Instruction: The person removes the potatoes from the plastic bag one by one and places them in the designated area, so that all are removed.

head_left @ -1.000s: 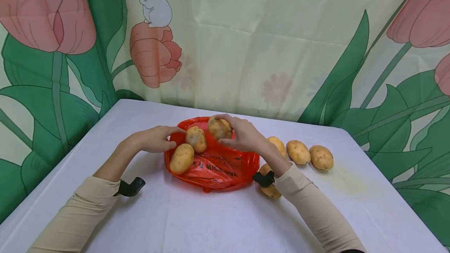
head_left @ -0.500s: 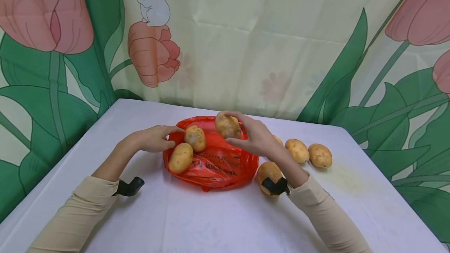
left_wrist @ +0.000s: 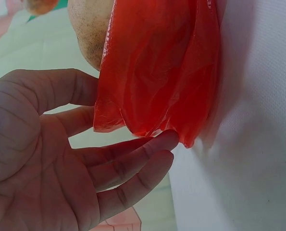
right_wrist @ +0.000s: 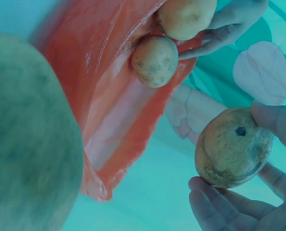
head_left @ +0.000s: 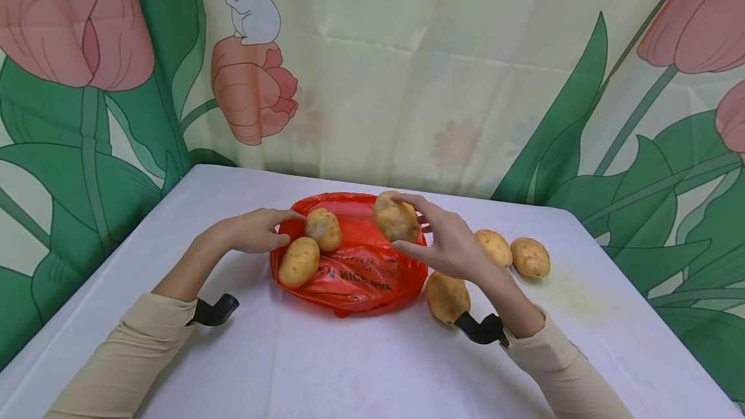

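A red plastic bag (head_left: 361,264) with dark printing lies open on the table. Two potatoes, a blotchy potato (head_left: 323,229) and a smoother potato (head_left: 299,262), rest at its left side. My left hand (head_left: 253,230) holds the bag's left edge, its fingers around the red plastic (left_wrist: 152,72) in the left wrist view; some fingertips are hidden behind it. My right hand (head_left: 445,238) grips a potato (head_left: 396,217) between thumb and fingers above the bag's right rim. In the right wrist view, this potato (right_wrist: 234,147) shows a dark spot and wrinkled skin.
One potato (head_left: 448,298) sits just right of the bag, below my right wrist. Farther right are another potato (head_left: 495,247), partly behind my forearm, and a potato (head_left: 530,257) beside it. A tulip-printed curtain (head_left: 372,83) hangs behind the white table (head_left: 326,367).
My right hand has moved right with the gripped potato, from over the bag's middle to its right rim. My left hand has stayed at the bag's left edge.
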Demonstrator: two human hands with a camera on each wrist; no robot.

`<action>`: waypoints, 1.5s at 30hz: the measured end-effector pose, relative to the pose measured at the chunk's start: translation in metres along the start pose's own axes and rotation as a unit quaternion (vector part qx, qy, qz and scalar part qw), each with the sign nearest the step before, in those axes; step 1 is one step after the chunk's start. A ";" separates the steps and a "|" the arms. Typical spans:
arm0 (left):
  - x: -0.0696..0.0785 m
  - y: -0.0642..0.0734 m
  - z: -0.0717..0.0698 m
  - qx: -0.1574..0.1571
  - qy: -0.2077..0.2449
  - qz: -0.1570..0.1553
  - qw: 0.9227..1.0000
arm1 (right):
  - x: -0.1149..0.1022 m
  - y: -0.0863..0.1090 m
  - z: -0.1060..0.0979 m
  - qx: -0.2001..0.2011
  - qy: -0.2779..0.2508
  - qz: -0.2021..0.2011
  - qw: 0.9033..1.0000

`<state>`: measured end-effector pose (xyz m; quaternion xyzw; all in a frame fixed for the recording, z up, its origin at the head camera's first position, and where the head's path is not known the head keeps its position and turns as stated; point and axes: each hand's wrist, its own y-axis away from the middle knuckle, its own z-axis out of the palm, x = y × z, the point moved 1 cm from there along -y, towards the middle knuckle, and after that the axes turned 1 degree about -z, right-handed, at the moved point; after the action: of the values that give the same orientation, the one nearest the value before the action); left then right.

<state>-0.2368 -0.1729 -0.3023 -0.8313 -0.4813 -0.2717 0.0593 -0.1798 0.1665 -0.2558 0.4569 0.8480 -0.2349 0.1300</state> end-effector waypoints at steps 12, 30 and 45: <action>0.002 0.001 0.000 0.002 -0.007 0.006 1.000 | 0.002 0.026 -0.014 0.008 -0.009 0.016 1.000; 0.002 -0.001 0.002 -0.007 0.006 -0.009 1.000 | 0.007 0.063 -0.025 0.022 0.023 0.035 0.999; 0.002 -0.001 0.001 -0.005 0.005 -0.008 1.000 | 0.015 0.089 -0.029 0.025 0.028 0.054 0.998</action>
<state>-0.2368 -0.1705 -0.3023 -0.8263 -0.4862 -0.2787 0.0555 -0.1140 0.2343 -0.2620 0.5117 0.8191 -0.2359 0.1074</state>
